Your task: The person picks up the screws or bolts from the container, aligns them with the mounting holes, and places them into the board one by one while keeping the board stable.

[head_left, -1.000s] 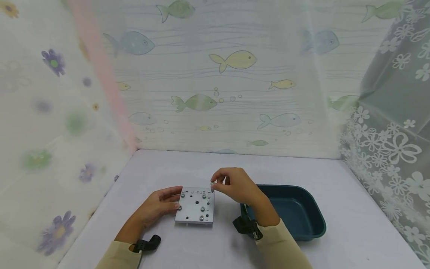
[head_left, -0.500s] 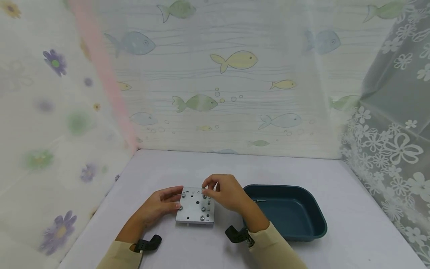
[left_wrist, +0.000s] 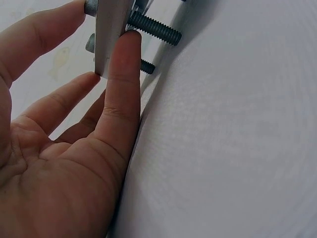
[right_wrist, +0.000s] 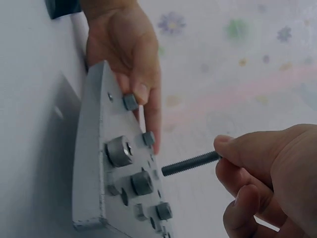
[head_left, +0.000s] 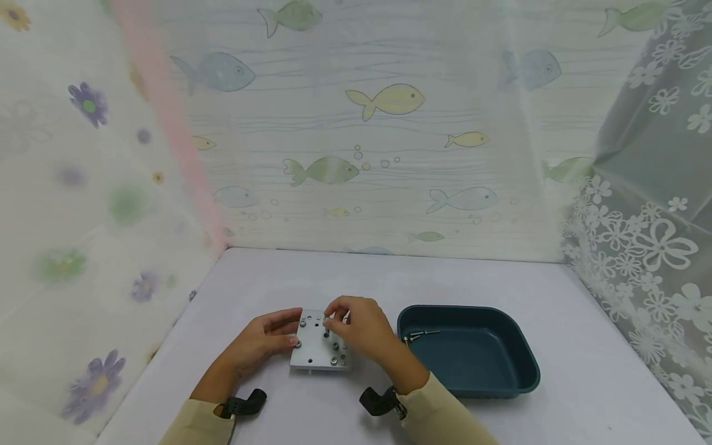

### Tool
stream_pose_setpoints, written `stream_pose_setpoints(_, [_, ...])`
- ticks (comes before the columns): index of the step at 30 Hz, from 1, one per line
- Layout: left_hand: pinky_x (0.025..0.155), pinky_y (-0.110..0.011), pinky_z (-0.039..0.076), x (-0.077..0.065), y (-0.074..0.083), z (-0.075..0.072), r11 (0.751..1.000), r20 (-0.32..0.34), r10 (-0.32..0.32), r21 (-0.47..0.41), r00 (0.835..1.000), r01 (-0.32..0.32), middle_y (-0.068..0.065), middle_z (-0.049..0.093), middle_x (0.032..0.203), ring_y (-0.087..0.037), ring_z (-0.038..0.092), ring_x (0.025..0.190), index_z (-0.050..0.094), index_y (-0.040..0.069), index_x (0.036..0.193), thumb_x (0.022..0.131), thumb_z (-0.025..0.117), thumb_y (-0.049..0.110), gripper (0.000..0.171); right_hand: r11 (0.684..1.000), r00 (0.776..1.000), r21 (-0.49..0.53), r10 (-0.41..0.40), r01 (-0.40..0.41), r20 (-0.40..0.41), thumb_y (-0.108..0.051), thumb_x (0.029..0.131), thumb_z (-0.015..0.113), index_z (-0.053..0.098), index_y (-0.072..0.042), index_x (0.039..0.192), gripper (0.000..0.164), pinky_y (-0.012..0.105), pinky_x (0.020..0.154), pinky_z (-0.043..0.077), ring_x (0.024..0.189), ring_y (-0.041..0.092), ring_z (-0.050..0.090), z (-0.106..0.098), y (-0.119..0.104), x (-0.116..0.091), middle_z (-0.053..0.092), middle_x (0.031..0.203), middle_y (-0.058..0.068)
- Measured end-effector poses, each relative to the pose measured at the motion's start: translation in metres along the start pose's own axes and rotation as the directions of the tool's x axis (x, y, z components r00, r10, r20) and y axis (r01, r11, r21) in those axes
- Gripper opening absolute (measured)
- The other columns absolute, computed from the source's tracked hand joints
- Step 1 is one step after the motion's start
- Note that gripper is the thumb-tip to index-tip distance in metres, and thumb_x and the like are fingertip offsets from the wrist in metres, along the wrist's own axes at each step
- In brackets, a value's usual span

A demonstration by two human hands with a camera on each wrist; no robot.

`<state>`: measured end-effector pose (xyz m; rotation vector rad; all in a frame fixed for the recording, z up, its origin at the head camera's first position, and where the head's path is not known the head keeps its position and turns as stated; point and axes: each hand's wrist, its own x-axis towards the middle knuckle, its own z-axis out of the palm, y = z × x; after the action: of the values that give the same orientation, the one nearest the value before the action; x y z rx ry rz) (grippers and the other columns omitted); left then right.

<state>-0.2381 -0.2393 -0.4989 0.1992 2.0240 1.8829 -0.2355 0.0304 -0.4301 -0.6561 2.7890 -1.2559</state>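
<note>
A silver metal plate [head_left: 314, 347] with holes and several socket-head bolts stands raised off the white table. My left hand [head_left: 251, 346] grips its left edge, thumb at a bolt head and a finger underneath. In the left wrist view, threaded bolt shanks [left_wrist: 157, 29] stick out below the plate. My right hand [head_left: 361, 327] pinches another bolt [right_wrist: 190, 163] between thumb and fingers, its head hidden by them. The right wrist view shows that bolt's threaded end pointing at the plate's top face, seemingly just short of it; the head view puts it near the middle hole.
Right of the plate sits a dark teal tray [head_left: 489, 352], with a few bolts [head_left: 424, 333] at its left end. Black wrist cameras [head_left: 245, 403] are strapped to both wrists. Patterned curtains [head_left: 389, 185] enclose the table at the back and sides.
My right hand has moved left and slightly nearer, carrying the bolt from the plate's far right corner to above its middle. The bolts in the tray have come into view. My left hand stays put.
</note>
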Motion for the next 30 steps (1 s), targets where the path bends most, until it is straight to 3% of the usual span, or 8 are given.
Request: stream_pose_setpoints(30, [0.101, -0.03, 0.056, 0.0, -0.001, 0.0, 1.0, 0.006, 0.006, -0.006, 1.0, -0.006, -0.015, 0.04, 0.164, -0.033, 0.042, 0.15, 0.043, 0.008, 0.156, 0.088, 0.082, 0.013, 0.079, 0.987, 0.992, -0.092, 0.129, -0.128, -0.005, -0.028, 0.093, 0.079, 0.077, -0.024, 0.101, 0.009, 0.024, 0.055, 0.04, 0.063, 0.008, 0.051, 0.025, 0.0, -0.004, 0.059, 0.068, -0.013])
